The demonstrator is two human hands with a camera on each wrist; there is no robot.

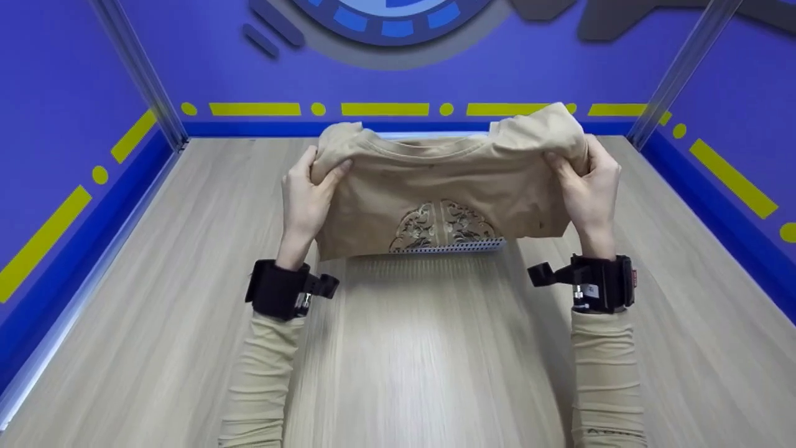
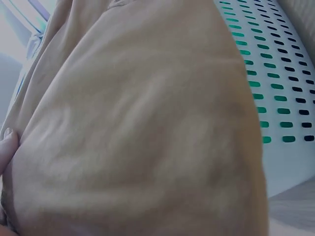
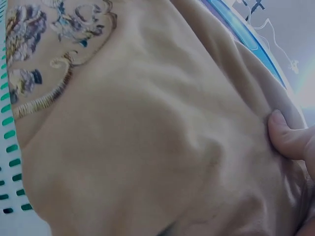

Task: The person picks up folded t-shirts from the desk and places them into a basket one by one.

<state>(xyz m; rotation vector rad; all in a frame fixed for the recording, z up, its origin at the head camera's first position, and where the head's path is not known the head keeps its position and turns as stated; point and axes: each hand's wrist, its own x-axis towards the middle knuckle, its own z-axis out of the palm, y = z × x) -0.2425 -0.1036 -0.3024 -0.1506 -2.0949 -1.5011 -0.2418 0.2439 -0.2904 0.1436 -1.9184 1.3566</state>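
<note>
A tan T-shirt [image 1: 373, 199] hangs in the air between both hands, its round neckline at the top and a patterned motif [image 1: 418, 229] on its front. My left hand [image 1: 309, 202] pinches it near one shoulder, thumb in front. At the other shoulder my right hand [image 1: 591, 190] grips the cloth the same way. In the left wrist view the fabric [image 2: 142, 118] fills most of the picture, with the thumb [image 2: 7, 147] pressed on its edge. The right wrist view shows the right thumb [image 3: 288, 140] on the cloth and part of the motif [image 3: 44, 101].
Behind the shirt stands a white basket [image 2: 285, 162] with rows of slots, mostly hidden in the head view. It rests on a wood-grain table [image 1: 410, 348]. Blue panels [image 1: 398, 81] with yellow dashes wall in the back and both sides.
</note>
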